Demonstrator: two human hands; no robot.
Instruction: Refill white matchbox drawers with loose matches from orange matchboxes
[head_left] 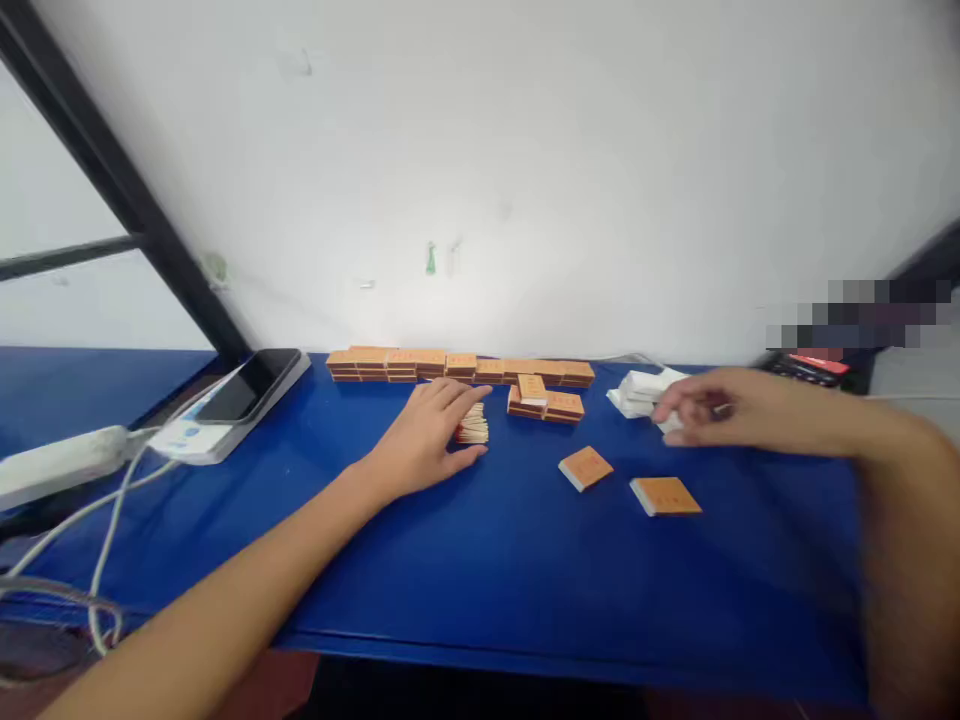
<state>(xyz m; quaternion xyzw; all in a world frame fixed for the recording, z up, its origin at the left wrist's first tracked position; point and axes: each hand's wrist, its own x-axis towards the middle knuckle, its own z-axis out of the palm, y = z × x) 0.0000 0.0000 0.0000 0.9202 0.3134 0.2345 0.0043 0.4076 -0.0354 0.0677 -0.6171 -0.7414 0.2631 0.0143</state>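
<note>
My left hand [435,432] rests on the blue table, its fingers stretched out and the thumb spread apart. Beneath and beside it is a pile of matches [472,425], partly covered by the fingers. My right hand [705,405] is at the right, fingers curled, at a stack of folded white paper pieces [641,390]. Between its thumb and fingertips shows a small white paper piece [670,423]. Two orange matchboxes lie between the hands and nearer to me: one matchbox [586,467] and another matchbox [666,496] to its right.
A long row of stacked matchboxes [416,365] runs along the white wall [525,200]. A shorter matchbox stack [562,405] stands in front of it. At the left, a phone [247,385] lies on a white box [187,440], beside a power strip [64,465] and white cables [105,570].
</note>
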